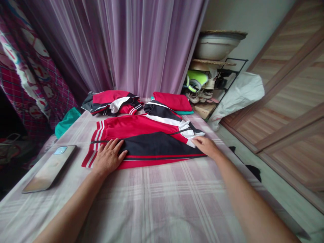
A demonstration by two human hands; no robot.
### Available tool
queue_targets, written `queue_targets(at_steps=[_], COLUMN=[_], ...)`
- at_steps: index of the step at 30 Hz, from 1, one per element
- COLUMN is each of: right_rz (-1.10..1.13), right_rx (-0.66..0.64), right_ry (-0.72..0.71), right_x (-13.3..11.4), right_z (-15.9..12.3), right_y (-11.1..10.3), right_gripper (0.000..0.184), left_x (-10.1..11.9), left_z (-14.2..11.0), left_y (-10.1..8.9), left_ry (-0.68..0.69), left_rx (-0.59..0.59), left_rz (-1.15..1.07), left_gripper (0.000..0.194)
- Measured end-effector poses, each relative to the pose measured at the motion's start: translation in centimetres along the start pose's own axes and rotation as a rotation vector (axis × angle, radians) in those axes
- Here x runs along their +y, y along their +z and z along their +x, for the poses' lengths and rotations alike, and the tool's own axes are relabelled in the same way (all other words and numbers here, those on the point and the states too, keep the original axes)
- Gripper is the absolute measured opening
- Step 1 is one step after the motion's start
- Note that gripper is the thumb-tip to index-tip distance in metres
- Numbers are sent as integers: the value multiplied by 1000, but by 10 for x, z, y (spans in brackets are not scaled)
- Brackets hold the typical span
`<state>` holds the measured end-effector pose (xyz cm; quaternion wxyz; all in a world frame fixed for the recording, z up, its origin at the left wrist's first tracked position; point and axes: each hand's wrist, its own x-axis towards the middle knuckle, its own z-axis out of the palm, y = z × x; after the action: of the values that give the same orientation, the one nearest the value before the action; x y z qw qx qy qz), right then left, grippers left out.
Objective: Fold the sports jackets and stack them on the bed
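A red, black and white zip jacket [144, 126] lies sideways on the bed, its striped hem to the left and its collar to the right. One black sleeve is laid across the near side of its front. My left hand [107, 157] rests flat on the sleeve's left end beside the striped hem, fingers spread. At the other end, my right hand [205, 147] has its thumb and fingertips closed on the white fabric by the collar and shoulder. The undersides of the right fingers are partly hidden.
Behind the jacket lie a crumpled red and black garment [113, 101] and a folded red cloth [173, 102] over a green one. A phone [49, 168] is at left on the checked sheet [162, 202]. A shoe rack [230, 76] and white bag [240, 92] stand right of the bed.
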<state>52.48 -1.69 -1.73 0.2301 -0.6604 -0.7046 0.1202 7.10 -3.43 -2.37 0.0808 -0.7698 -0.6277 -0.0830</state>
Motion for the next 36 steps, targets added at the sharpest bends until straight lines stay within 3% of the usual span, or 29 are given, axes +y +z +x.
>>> queue_targets(at_steps=[4, 10, 15, 18, 21, 26, 28, 31, 36], right_rz=[-149, -322, -361, -340, -253, -178, -218, -249, -251], right_rx=[-67, 132, 113, 183, 262, 68, -48, -186, -167], right_ry=[-13, 78, 125, 142, -40, -424, -427, -316, -285], right_x=[1, 3, 9, -4, -40, -106, -114, -106, -92], right_z=[-20, -15, -13, -13, -8, 5, 9, 14, 18], right_y=[-8, 11, 14, 8, 12, 43, 58, 73, 81], right_gripper=[22, 22, 26, 31, 38, 47, 50, 50, 49], left_x=[0, 0, 2, 3, 3, 4, 5, 4, -1], left_z=[0, -3, -3, -3, -3, -4, -5, -6, -6], left_y=[0, 2, 0, 0, 1, -2, -3, -2, 3], left_ry=[15, -23, -38, -37, -30, -37, -46, -34, -4], left_rx=[27, 49, 34, 35, 49, 38, 19, 17, 44], left_rz=[-3, -43, -23, -22, -29, -18, -25, -58, -135], left_gripper=[60, 61, 61, 60, 59, 59, 60, 58, 58])
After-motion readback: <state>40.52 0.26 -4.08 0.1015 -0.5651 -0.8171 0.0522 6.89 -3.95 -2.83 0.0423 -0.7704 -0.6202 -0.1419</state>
